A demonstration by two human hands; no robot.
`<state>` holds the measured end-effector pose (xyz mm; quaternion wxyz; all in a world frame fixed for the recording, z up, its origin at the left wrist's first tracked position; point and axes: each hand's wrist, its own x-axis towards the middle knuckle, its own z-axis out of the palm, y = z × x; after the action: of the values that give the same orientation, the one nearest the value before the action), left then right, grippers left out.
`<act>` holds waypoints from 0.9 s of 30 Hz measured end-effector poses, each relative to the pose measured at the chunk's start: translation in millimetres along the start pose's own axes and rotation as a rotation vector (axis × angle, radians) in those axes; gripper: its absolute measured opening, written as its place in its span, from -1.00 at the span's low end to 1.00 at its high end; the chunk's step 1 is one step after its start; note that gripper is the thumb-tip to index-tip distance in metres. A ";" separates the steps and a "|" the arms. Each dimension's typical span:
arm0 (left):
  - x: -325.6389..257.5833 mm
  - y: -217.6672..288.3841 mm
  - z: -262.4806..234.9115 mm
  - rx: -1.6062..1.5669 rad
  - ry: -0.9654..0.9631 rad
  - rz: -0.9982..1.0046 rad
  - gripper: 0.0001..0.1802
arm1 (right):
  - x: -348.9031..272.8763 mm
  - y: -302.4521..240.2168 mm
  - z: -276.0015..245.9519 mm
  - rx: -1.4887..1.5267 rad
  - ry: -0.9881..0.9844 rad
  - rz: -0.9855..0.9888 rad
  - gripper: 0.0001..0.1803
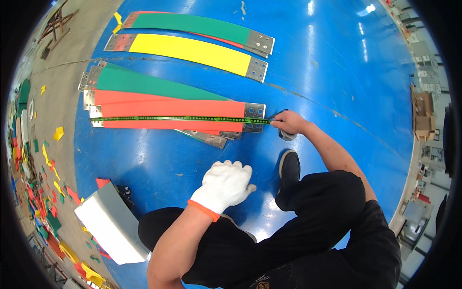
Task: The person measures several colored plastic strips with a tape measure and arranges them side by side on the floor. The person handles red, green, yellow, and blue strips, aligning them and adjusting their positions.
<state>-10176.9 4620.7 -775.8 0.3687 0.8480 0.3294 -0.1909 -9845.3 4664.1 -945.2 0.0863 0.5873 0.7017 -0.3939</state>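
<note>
My right hand, bare, grips a tape measure at the right end of a stack. Its green-yellow tape is drawn out along the top red strip, reaching its left metal end. That strip has drilled metal plates at both ends, such as the right plate. Beneath it lie more red strips and a green strip, fanned out. My left hand, in a white knit glove with an orange cuff, hovers below the stack. Its fingers are curled, and nothing shows in them.
Farther off lie a yellow strip and a green strip over a red one. A white box-like block stands at my left. Colored scraps litter the grey floor beyond the blue floor's edge. Cardboard lies far right.
</note>
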 end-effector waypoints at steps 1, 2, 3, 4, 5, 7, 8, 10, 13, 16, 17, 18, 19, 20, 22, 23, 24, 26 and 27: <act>-7.1 -12.7 -2.4 -0.056 0.056 0.072 -0.57 | 0.4 2.2 1.2 0.002 0.017 -0.018 -0.58; -0.8 -2.8 2.2 -0.069 0.061 0.073 -0.57 | 0.6 4.1 2.2 -0.028 0.044 -0.075 -0.58; -8.9 -15.0 0.0 -0.139 0.083 0.122 -0.58 | 0.5 5.2 2.9 -0.043 0.052 -0.107 -0.59; -4.6 -6.0 3.8 -0.117 0.054 0.057 -0.59 | 0.1 5.3 2.9 -0.059 0.025 -0.085 -0.58; -9.9 -11.9 3.1 -0.192 0.080 0.087 -0.60 | -0.7 4.5 2.4 -0.061 0.042 -0.121 -0.57; -9.1 -6.4 6.2 -0.130 0.079 0.014 -0.60 | -2.6 0.7 0.3 -0.003 0.042 -0.115 -0.58; -11.7 -10.3 5.3 -0.153 0.072 0.024 -0.59 | -3.1 -1.9 -0.8 0.054 0.023 -0.037 -0.60; -11.5 -12.2 5.8 -0.170 0.067 -0.006 -0.57 | -3.7 -7.7 -2.9 0.087 0.047 -0.046 -0.63; -2.0 -1.5 10.3 -0.114 0.026 -0.103 -0.56 | -5.3 -14.5 -5.1 0.090 0.060 -0.035 -0.64; -4.9 -9.2 7.2 -0.130 0.016 -0.042 -0.54 | -7.0 -17.5 -6.1 0.072 0.052 0.008 -0.65; -3.7 -8.2 7.7 -0.124 0.000 -0.028 -0.54 | -7.4 -17.8 -6.2 0.073 0.058 0.000 -0.65; -2.7 -7.2 7.8 -0.105 -0.008 -0.031 -0.53 | -7.7 -18.0 -6.3 0.074 0.065 -0.006 -0.65; -4.5 -10.5 6.8 -0.111 -0.006 -0.021 -0.53 | -7.9 -18.2 -6.3 0.076 0.071 -0.011 -0.65; -1.5 -6.0 8.1 -0.104 0.002 -0.030 -0.53 | -8.1 -18.3 -6.3 0.068 0.064 0.009 -0.65; -1.4 -5.9 8.0 -0.100 0.009 -0.034 -0.52 | -8.3 -18.4 -6.3 0.075 0.061 0.012 -0.65; -2.8 -8.0 7.4 -0.105 0.009 -0.030 -0.52 | -8.4 -18.5 -6.3 0.081 0.059 0.012 -0.65; -2.6 -7.3 7.4 -0.105 0.010 -0.035 -0.52 | -8.5 -18.5 -6.3 0.080 0.062 0.005 -0.65; -4.6 -10.0 6.5 -0.105 0.011 -0.037 -0.51 | -8.5 -18.2 -6.0 0.076 0.070 -0.017 -0.65; 2.4 0.8 10.3 -0.053 -0.006 -0.112 -0.51 | -8.5 -17.9 -5.8 0.082 0.066 -0.003 -0.65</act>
<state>-10175.5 4613.6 -783.5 0.3807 0.8176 0.3802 -0.2049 -9856.7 4661.5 -928.1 0.0381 0.6019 0.6884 -0.4029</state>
